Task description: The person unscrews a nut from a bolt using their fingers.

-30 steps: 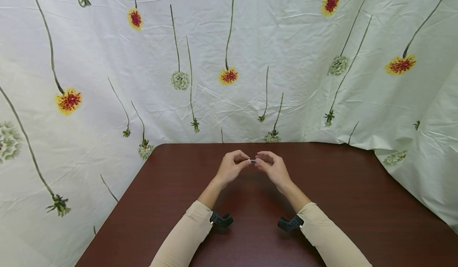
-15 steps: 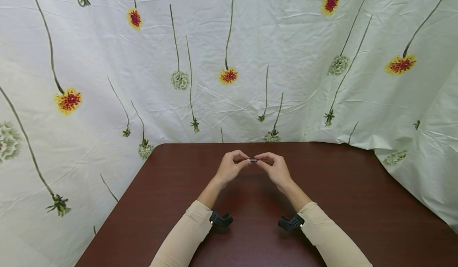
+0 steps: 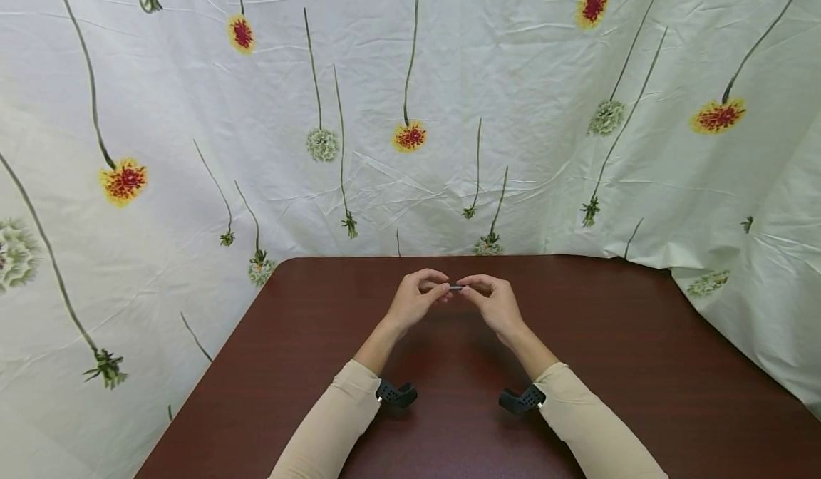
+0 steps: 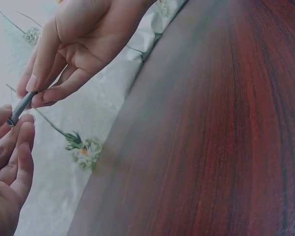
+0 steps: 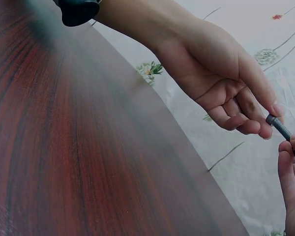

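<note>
A small grey metal bolt (image 3: 456,288) with a cylindrical head is held up between both hands over the far part of the table. My left hand (image 3: 409,304) pinches the head end. In the left wrist view, a socket-like hollow shows in the head of the bolt (image 4: 21,107), with thumb and fingers touching it. My right hand (image 3: 499,308) pinches the threaded end between thumb and fingers. In the right wrist view the bolt's (image 5: 282,129) thread is visible between the hands; its far end is hidden by the right fingers.
The dark red-brown wood-grain table (image 3: 308,351) lies below the hands. Behind it hangs a white cloth (image 3: 545,73) printed with flowers. A dark strap (image 3: 396,395) sits on the left wrist and another strap (image 3: 521,400) on the right, below beige sleeves.
The right fingers shift slightly and settle on the bolt's end. The left fingers move at the head, with fingertips now showing below the thumb. Both arms stay almost in place.
</note>
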`<state>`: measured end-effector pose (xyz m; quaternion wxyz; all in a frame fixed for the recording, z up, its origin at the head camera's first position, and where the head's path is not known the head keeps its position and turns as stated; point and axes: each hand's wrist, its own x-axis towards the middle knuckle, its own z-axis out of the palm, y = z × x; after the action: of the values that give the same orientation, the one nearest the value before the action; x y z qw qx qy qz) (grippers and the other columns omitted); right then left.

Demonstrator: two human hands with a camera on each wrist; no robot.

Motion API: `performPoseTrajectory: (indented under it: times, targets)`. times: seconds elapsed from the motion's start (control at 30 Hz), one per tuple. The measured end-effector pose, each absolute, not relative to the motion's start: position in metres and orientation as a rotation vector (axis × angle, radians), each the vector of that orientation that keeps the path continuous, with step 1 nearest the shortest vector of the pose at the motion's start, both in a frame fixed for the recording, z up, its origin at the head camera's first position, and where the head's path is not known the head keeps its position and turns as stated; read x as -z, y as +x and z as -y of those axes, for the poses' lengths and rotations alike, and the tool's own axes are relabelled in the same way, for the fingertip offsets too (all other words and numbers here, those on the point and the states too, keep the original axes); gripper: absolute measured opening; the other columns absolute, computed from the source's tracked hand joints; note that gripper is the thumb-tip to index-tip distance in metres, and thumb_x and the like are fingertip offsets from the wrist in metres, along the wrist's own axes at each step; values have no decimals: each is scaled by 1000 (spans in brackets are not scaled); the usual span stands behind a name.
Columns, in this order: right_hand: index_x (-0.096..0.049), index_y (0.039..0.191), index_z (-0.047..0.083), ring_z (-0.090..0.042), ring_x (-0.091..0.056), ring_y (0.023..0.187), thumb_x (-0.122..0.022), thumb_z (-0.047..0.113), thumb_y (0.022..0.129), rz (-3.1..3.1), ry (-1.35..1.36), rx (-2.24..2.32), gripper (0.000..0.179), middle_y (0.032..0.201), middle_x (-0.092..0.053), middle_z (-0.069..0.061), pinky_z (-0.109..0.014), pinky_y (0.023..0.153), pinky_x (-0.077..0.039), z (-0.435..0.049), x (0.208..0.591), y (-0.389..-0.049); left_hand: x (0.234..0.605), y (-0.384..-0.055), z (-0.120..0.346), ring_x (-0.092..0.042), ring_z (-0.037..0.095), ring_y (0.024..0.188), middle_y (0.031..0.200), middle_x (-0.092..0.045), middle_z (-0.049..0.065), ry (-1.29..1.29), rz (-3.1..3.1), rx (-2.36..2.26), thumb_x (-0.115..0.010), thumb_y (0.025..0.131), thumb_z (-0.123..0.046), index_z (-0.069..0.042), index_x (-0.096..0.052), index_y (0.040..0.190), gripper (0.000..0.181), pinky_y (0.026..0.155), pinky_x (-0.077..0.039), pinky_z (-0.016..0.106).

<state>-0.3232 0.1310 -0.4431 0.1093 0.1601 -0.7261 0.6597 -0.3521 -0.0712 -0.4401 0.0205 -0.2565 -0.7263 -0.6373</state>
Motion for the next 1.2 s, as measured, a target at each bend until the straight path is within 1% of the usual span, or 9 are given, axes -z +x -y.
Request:
performPoseTrajectory:
  times: [0.23, 0.4, 0.53, 0.7, 0.8, 0.93, 1.0, 1.07, 1.2]
  targets:
    - [-71, 119, -6, -39, -68, 111, -69, -6, 97, 2116, 493, -1970, 22, 120, -70, -24, -34, 88, -56, -130, 442, -323, 437, -350, 72, -71, 45, 91, 92, -76, 14, -806, 2253, 1919, -69, 100, -6, 4, -72, 107, 13, 84, -54, 62]
    - [-64, 128, -9, -36, -68, 112, -70, -6, 95, 2105, 459, -2033, 33, 126, -67, -25, -38, 89, -57, -129, 443, -323, 437, -350, 72, -69, 49, 95, 95, -76, 18, -789, 2264, 1905, -68, 100, -3, 6, -72, 108, 13, 77, -57, 39]
    - [-63, 127, -11, -38, -71, 105, -66, 4, 102, 2075, 405, -2148, 29, 115, -70, -21, -47, 91, -55, -128, 444, -323, 438, -352, 71, -68, 51, 96, 98, -75, 23, -781, 2270, 1904, -67, 100, 0, 11, -70, 110, 15, 72, -53, 27]
    - [-68, 117, -11, -30, -73, 94, -64, 6, 104, 2078, 351, -2179, 22, 102, -73, -16, -43, 86, -58, -128, 443, -324, 437, -351, 71, -66, 55, 97, 96, -74, 25, -770, 2274, 1921, -66, 99, 4, 14, -68, 108, 13, 73, -54, 27]
    - [-68, 117, -11, -35, -71, 102, -67, -1, 100, 2075, 393, -2141, 20, 108, -71, -20, -42, 89, -57, -128, 442, -324, 437, -351, 71, -68, 52, 96, 94, -75, 20, -771, 2251, 1944, -67, 99, 3, 10, -70, 106, 10, 79, -57, 38]
    - [-66, 123, -11, -40, -68, 111, -69, -6, 96, 2047, 456, -2141, 27, 122, -66, -28, -47, 93, -55, -128, 442, -323, 437, -351, 71, -70, 48, 95, 93, -76, 15, -769, 2230, 1959, -69, 99, 0, 5, -72, 104, 8, 80, -58, 39]
    - [-63, 126, -11, -43, -67, 112, -68, -4, 98, 2015, 456, -2197, 30, 121, -65, -28, -48, 93, -54, -128, 442, -323, 437, -351, 71, -70, 48, 95, 94, -76, 17, -766, 2232, 1952, -69, 99, 0, 5, -72, 104, 9, 78, -58, 35]
    - [-61, 128, -12, -44, -68, 108, -66, 1, 101, 1999, 423, -2246, 30, 117, -68, -24, -42, 89, -57, -127, 442, -323, 437, -351, 71, -69, 50, 96, 95, -76, 18, -763, 2236, 1938, -69, 99, -1, 7, -72, 106, 11, 75, -56, 30]
    - [-62, 124, -14, -30, -75, 93, -61, 9, 106, 2008, 333, -2306, 29, 102, -73, -16, -35, 82, -59, -127, 441, -323, 438, -351, 71, -68, 50, 97, 96, -75, 21, -762, 2261, 1910, -68, 99, 0, 10, -70, 108, 14, 75, -55, 29]
